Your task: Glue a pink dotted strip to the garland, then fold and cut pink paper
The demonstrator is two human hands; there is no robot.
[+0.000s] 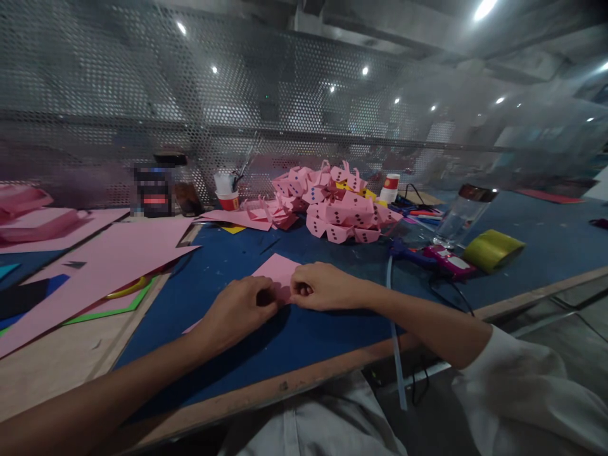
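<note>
A sheet of pink paper [279, 268] lies on the blue tabletop in front of me, partly covered by my hands. My left hand [251, 301] is closed at the sheet's near left side, with fingers curled and thumb against it. On the right side, my right hand [316, 286] is closed too, its fingertips pinching or pressing the paper close to my left hand. A pale pink corner [192, 327] peeks out by my left wrist. Behind the hands stands a pile of folded pink paper shapes [349, 215] with dark diamond marks.
Large pink sheets [137, 253] cover the left side, with yellow-handled scissors [126, 288] partly under them. To the right are a glue gun [413, 253] with a glue stick [395, 335] hanging over the edge, yellow tape [494, 250] and a clear bottle [463, 215]. Paper cups [228, 201] stand behind.
</note>
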